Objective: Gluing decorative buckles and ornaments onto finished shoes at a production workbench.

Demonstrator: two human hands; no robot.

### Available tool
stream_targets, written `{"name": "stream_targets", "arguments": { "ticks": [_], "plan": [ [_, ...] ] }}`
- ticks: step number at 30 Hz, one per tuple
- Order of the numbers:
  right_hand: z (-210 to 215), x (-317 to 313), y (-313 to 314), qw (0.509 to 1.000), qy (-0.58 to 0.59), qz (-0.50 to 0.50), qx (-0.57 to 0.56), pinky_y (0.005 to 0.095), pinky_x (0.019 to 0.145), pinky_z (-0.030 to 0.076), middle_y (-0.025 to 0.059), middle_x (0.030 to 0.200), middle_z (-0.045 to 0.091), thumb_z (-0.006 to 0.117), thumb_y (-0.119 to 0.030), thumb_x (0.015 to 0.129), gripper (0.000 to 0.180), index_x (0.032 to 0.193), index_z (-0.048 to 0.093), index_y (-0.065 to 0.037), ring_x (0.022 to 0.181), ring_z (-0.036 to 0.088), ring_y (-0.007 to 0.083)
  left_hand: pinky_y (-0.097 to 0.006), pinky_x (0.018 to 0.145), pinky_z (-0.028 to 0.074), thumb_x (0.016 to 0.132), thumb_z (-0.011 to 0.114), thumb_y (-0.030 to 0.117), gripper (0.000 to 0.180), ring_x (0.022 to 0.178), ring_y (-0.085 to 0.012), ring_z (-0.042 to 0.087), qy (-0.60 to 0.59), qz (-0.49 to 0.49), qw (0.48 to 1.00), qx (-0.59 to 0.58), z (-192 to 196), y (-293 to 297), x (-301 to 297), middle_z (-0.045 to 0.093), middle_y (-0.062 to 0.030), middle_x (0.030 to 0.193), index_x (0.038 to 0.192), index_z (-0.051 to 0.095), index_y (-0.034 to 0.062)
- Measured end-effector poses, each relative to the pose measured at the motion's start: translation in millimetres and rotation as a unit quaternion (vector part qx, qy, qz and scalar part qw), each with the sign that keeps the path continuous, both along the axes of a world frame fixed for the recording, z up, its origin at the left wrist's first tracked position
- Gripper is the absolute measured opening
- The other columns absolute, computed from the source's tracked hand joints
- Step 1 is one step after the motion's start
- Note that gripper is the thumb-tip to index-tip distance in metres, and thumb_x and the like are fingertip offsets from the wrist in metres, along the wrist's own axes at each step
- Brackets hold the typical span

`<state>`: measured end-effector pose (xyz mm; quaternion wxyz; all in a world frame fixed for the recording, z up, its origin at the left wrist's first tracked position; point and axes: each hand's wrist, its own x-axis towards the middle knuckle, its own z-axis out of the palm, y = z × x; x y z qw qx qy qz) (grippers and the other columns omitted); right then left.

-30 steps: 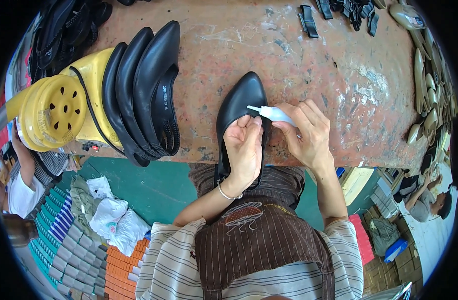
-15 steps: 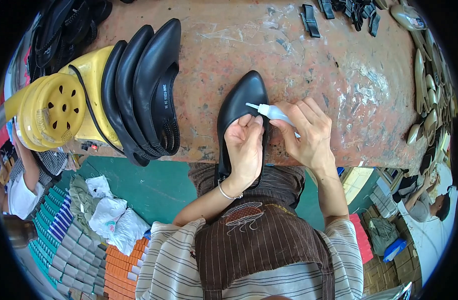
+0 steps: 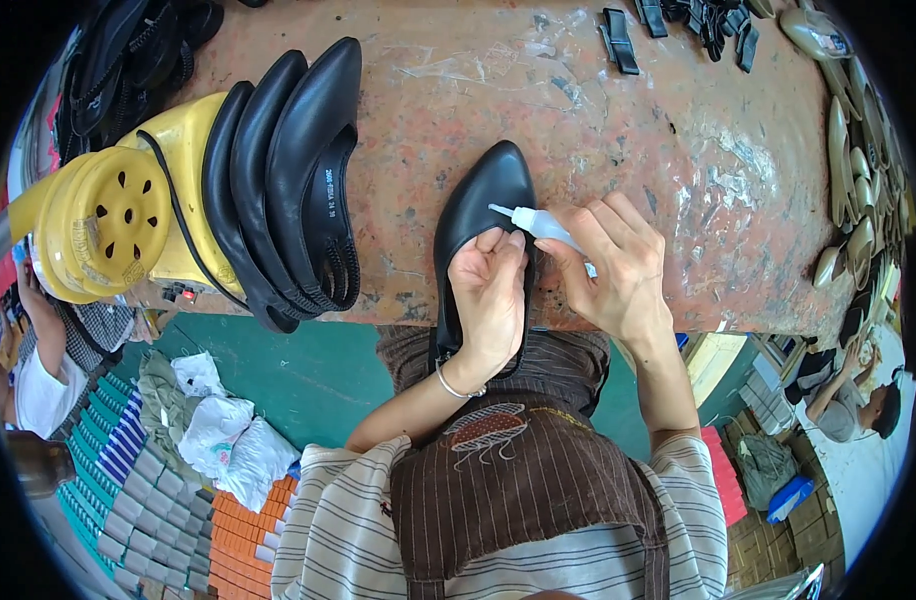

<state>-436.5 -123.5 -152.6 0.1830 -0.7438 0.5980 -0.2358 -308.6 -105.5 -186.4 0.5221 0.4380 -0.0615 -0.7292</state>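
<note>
A black pointed-toe shoe (image 3: 488, 188) lies at the table's near edge, toe facing away from me. My left hand (image 3: 490, 290) reaches into its opening, thumb and fingers pinched on the upper's edge. In my right hand (image 3: 618, 262) is a small translucent squeeze bottle (image 3: 546, 227) with a narrow white nozzle. Its tip is over the shoe's upper, just beyond my left fingertips; whether it touches the leather I cannot tell. My right fingers cover part of the bottle.
Left of the shoe, several nested black shoes (image 3: 313, 150) lean against a yellow machine (image 3: 128, 225). Black bow-like straps (image 3: 621, 42) lie at the far right. Beige shoes (image 3: 863, 190) line the right edge. Other people (image 3: 48, 350) sit at both sides.
My right hand and the bottle have shifted very slightly, the nozzle tip a little to the left. My left hand and the shoe look unmoved.
</note>
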Motion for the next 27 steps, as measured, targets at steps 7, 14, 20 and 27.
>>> {"name": "stream_targets", "arguments": {
  "ticks": [7,14,20,27],
  "plan": [
    [5.3,-3.0,0.9,1.000,0.008,0.000,0.013,0.0340,0.052,0.045,0.0059,0.068,0.052,0.072,-0.010,0.069,0.017,0.080,0.059,-0.005,0.063,0.052,0.0236,-0.019,0.062,0.035,0.091,0.050,-0.004,0.014,0.068,-0.0018,0.041,-0.002,0.004,1.000,0.002,-0.2,0.4,0.4,0.052,0.0034,0.079,0.080,0.051,0.0044],
    [6.7,-9.0,2.6,1.000,0.012,-0.002,0.025,0.0350,0.053,0.045,0.0064,0.069,0.054,0.072,-0.010,0.070,0.016,0.080,0.060,-0.005,0.064,0.053,0.0245,-0.022,0.072,0.041,0.090,0.052,-0.005,0.014,0.078,-0.0052,0.051,0.042,0.009,0.999,-0.023,-7.1,5.2,4.5,0.056,0.0018,0.081,0.081,0.054,0.0065],
    [2.4,-2.4,1.6,0.999,-0.017,-0.016,0.024,0.0347,0.053,0.045,0.0062,0.069,0.055,0.071,-0.011,0.071,0.016,0.081,0.060,-0.005,0.064,0.053,0.0241,-0.022,0.075,0.042,0.089,0.052,-0.005,0.014,0.080,-0.0055,0.053,0.041,0.014,0.999,-0.027,-5.6,3.8,2.6,0.058,0.0005,0.083,0.081,0.054,0.0057],
    [4.4,-5.8,1.6,1.000,-0.002,-0.006,0.030,0.0340,0.053,0.045,0.0065,0.071,0.057,0.071,-0.011,0.071,0.017,0.083,0.062,-0.005,0.064,0.054,0.0245,-0.018,0.063,0.035,0.091,0.050,-0.004,0.014,0.070,-0.0013,0.043,0.009,0.008,1.000,-0.007,-2.6,2.8,0.8,0.052,0.0036,0.080,0.080,0.051,0.0053]
  ]
}}
